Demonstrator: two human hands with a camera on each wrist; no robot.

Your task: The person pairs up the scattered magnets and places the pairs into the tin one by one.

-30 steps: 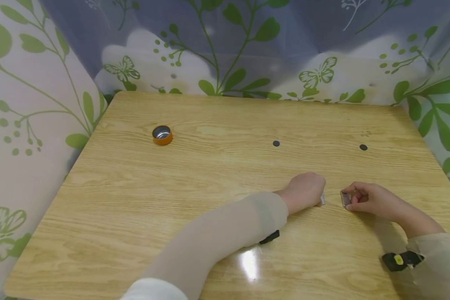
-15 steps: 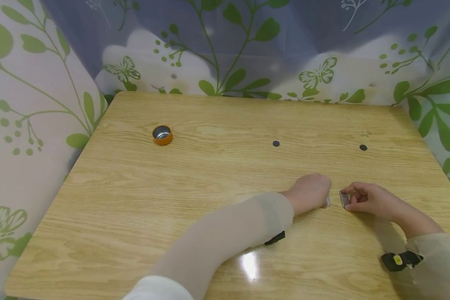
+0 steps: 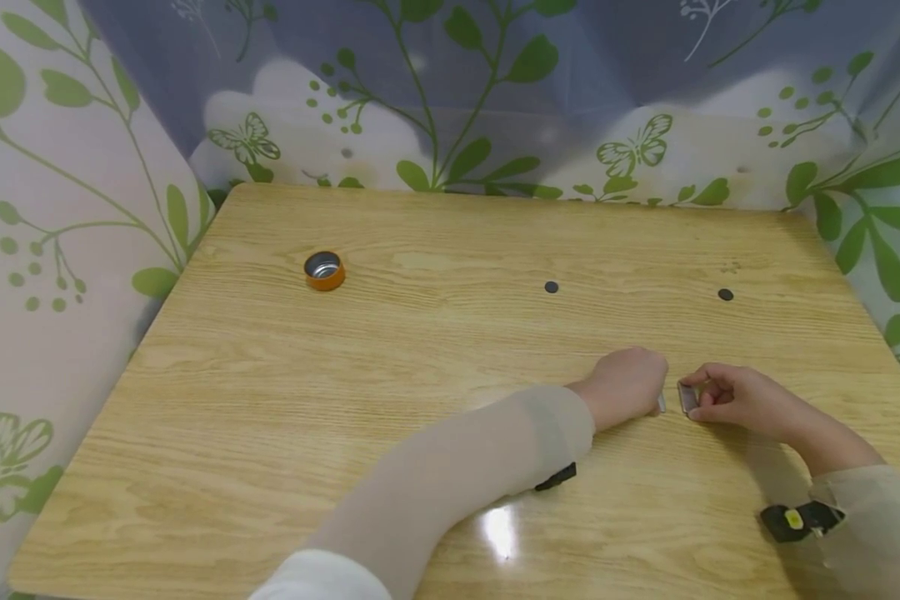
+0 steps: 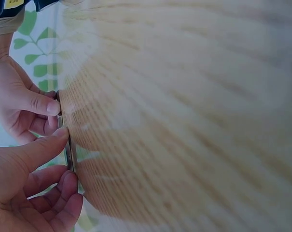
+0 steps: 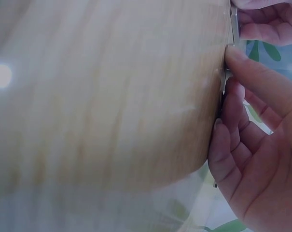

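In the head view, my left hand (image 3: 624, 388) pinches a thin, flat, silvery piece (image 3: 662, 404), mostly hidden behind the fingers. Facing it, my right hand (image 3: 750, 404) holds a small grey rectangular plate (image 3: 687, 399) on edge between thumb and fingers. Only a narrow gap parts the two pieces, low over the table. The left wrist view catches the left piece edge-on as a slim metal strip (image 4: 70, 153) between thumb and fingertips. From the right wrist, my right thumb and fingers (image 5: 232, 101) close on their plate, largely covering it.
Two dark round discs lie flat on the wooden table (image 3: 420, 350), a middle disc (image 3: 551, 287) and a right disc (image 3: 725, 294). Far left stands a small orange metal-lined cup (image 3: 326, 282). A leaf-patterned curtain (image 3: 450, 92) borders the table's back and sides.
My left hand has slid to the right with its silvery piece, narrowing the gap to the right plate. The right hand stays nearly still. Discs and cup are unmoved.
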